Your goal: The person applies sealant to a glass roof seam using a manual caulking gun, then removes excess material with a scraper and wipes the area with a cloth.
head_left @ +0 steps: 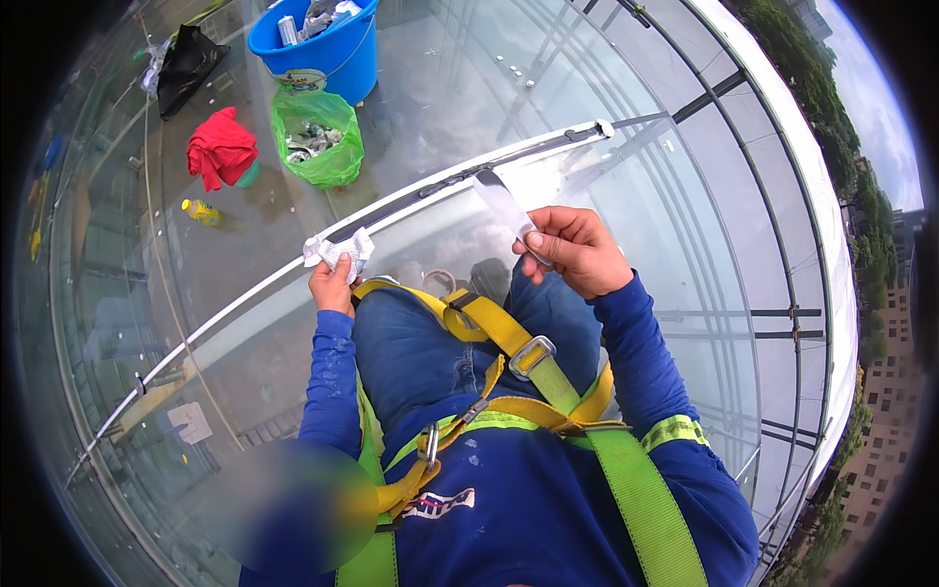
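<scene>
Between the thumb and fingers of my right hand is a thin, flat metal spatula, its rounded darker end pointing up and left. My left hand is closed on a crumpled piece of white printed paper. That paper is right by the long joint between the glass panels, where a dark strip runs between pale edges. Both hands are held over my knees, apart from each other. The spatula's blade is in the air, near the joint in the picture; I cannot tell if they touch.
A blue bucket with waste stands beyond the joint, beside a green bag of scraps. Nearby are a red cloth, a yellow bottle and a black bag. Yellow harness straps cross my lap. Metal framing borders the right.
</scene>
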The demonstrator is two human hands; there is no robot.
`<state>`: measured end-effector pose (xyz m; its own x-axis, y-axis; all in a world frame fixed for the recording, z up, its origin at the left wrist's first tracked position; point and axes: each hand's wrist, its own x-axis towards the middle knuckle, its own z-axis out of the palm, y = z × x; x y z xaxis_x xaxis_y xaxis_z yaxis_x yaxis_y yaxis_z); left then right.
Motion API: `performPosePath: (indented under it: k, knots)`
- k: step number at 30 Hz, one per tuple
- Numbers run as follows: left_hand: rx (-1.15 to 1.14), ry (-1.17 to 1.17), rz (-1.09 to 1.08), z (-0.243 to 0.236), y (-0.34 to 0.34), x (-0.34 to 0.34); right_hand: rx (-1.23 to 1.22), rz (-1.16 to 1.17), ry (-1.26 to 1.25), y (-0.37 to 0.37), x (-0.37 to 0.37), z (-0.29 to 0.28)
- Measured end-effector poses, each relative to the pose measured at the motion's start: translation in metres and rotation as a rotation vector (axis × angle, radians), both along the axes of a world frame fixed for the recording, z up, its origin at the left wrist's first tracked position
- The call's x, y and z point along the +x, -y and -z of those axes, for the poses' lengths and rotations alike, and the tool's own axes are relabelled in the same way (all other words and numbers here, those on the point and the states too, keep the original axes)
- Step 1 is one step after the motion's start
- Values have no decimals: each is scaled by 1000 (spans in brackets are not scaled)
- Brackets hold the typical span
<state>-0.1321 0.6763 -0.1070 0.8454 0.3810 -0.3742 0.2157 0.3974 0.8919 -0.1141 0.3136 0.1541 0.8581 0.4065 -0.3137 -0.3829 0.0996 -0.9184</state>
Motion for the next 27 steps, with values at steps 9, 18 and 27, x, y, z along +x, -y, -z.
performPosePath:
  k: [9, 18, 27]
  knots:
    - [177, 139, -175, -14, 0, 82, -483, 266, 211, 132, 64, 61]
    - [304, 547, 7, -172, 93, 192, -781, 129, 406, 52, 181, 300]
    - [720, 221, -69, -121, 24, 67, -821, -21, 523, -105, 185, 439]
